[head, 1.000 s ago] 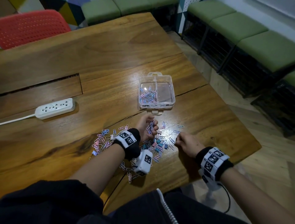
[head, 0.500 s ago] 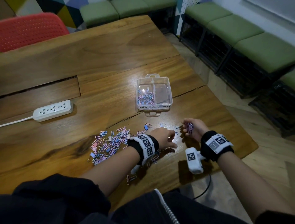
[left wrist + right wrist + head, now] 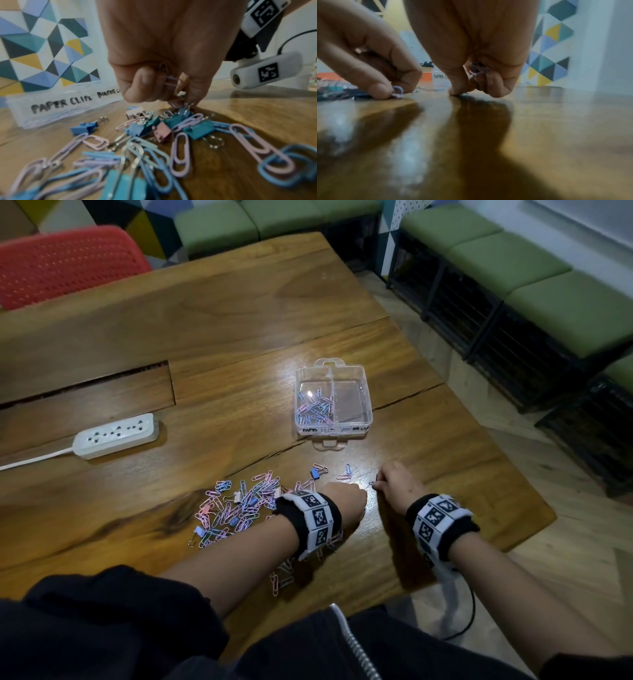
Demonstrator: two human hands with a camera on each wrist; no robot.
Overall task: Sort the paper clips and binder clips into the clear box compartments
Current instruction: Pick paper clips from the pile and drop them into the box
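Observation:
A clear two-compartment box (image 3: 366,392) stands mid-table; its left compartment holds pastel paper clips (image 3: 315,409), its right one looks bare. A scatter of pink, purple and blue paper clips and small binder clips (image 3: 239,508) lies near the front edge. My left hand (image 3: 346,501) is down at the pile's right end, fingers curled on several paper clips (image 3: 169,81) while its tips touch a binder clip's wire handle (image 3: 187,105). My right hand (image 3: 394,484) is curled round purple paper clips (image 3: 477,69), thumb tip pressing a clip on the wood (image 3: 464,94).
A white power strip (image 3: 116,434) with its cord lies at the left. A blue binder clip (image 3: 317,473) and a few stray clips (image 3: 347,470) lie between pile and box. A red chair (image 3: 68,261) and green benches (image 3: 548,285) flank the table; its right edge is close.
My left hand, which was raised holding clips a second ago, has come down onto the pile. My right hand lifted with clips in it, then dropped its fingertips back onto the table.

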